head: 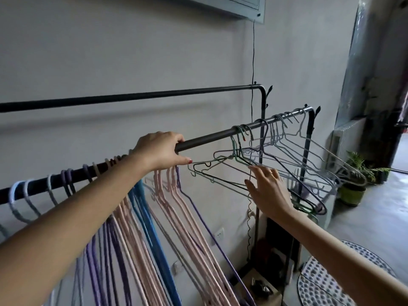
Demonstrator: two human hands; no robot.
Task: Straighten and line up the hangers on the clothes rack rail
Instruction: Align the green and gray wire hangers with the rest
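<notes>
Both forearms enter from the lower corners and reach up to the front rail (pixel 207 139) of a dark metal clothes rack. A second, higher rail (pixel 132 97) runs behind it, close to a grey wall (pixel 110 51), and a thin black cable (pixel 253 62) hangs down the wall past the rack's corner. A potted plant (pixel 353 184) stands on the floor to the right, and a dotted round mat (pixel 320 281) lies at lower right.

Left hand (pixel 162 151): fingers curled over the top of the front rail, grasping it, thumb extended below toward the wire hangers.

Right hand (pixel 268 191): fingers spread and nearly straight, not gripping, fingertips touching the lower bars of the wire hangers (pixel 265 155).

Hangers on the front rail form two groups. Left of the left hand, thick hangers (pixel 167 208) in pink, blue, purple and pale lilac hang closely packed, their hooks unevenly spaced. Right of that hand, past a bare stretch of rail, thin wire hangers in grey, green and black hang tilted and overlapping, several swung out toward the camera; further hooks sit near the rail's far bend.
</notes>
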